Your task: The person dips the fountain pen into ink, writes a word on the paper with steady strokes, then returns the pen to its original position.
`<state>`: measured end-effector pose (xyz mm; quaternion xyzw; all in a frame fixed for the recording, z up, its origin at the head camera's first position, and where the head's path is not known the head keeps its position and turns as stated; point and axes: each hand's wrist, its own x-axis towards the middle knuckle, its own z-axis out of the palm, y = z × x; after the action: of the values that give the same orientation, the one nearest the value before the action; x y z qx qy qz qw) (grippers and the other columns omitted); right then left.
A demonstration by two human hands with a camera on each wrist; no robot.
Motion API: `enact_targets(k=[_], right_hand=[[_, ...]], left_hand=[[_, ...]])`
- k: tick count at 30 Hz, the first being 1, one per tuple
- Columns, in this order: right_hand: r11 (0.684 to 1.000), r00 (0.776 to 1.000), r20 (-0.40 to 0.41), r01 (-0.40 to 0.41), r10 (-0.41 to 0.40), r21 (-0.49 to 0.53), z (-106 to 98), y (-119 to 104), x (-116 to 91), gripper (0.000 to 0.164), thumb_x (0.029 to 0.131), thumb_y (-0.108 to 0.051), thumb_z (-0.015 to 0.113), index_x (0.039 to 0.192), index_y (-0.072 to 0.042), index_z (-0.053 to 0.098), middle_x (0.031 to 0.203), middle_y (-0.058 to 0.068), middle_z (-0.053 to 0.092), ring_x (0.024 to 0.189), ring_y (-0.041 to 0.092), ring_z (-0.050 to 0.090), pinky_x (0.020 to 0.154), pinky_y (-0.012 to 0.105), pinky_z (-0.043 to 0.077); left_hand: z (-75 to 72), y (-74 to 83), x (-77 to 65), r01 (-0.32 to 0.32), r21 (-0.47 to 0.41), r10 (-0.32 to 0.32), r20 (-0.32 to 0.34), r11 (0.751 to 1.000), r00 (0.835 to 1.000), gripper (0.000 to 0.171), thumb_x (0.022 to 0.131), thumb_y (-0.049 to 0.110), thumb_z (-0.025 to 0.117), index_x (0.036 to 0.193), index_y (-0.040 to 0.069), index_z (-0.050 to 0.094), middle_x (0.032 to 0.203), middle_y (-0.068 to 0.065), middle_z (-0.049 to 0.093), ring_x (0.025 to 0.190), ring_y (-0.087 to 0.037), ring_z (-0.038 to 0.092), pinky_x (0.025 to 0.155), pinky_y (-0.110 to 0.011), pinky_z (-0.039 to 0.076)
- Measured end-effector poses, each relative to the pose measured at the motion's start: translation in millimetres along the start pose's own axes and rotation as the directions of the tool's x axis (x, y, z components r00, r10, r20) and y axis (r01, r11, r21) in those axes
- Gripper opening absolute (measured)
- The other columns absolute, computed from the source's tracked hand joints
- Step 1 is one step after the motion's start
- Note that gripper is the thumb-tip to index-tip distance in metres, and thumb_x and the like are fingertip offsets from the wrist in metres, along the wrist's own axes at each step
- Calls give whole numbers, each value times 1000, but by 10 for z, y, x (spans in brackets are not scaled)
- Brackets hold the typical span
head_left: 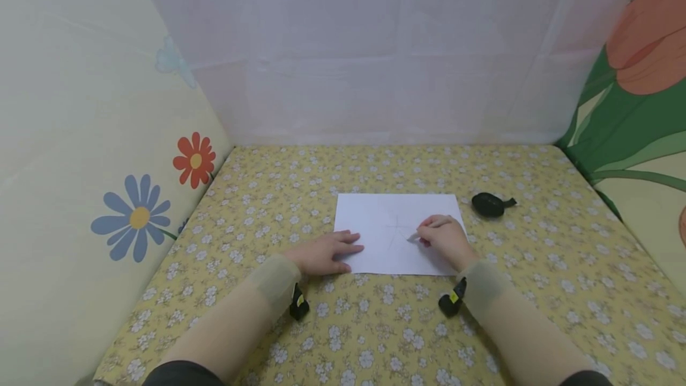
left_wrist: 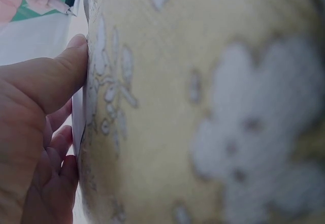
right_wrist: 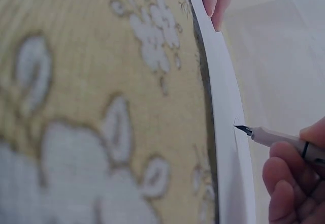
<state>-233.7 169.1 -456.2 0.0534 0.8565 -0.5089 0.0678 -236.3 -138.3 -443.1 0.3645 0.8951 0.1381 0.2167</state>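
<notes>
A white sheet of paper (head_left: 375,210) lies on the table, with a few thin crossing lines drawn near its middle. My right hand (head_left: 443,240) pinches a fountain pen (right_wrist: 277,137) over the right half of the sheet. In the right wrist view the pen is pale, with a dark metal nib (right_wrist: 244,129) at or just above the paper; contact is hard to tell. My left hand (head_left: 324,253) rests on the sheet's lower left edge, its fingers spread and fairly straight. The left wrist view shows its thumb (left_wrist: 63,74) along the paper's edge.
A dark oval pouch-like object (head_left: 488,205) with a short tab lies right of the paper. The table wears a yellow floral cloth (head_left: 278,183). A pale curtain (head_left: 396,76) hangs behind, and flower-printed panels (head_left: 64,136) stand at both sides.
</notes>
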Motion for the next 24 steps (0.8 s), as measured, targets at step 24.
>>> enact_targets(k=[24], right_hand=[[1000,1000,-9,22,-22,-8,-77,53,-54,14,84,-14,62,86,-2,69,72,5,66,66,19,60,63,28,48]], left_hand=[[5,-15,5,-4,-3,4,8,1000,1000,57,97,38,56,149,26,37,160,7,16,147,-16,9,118,-42,13]])
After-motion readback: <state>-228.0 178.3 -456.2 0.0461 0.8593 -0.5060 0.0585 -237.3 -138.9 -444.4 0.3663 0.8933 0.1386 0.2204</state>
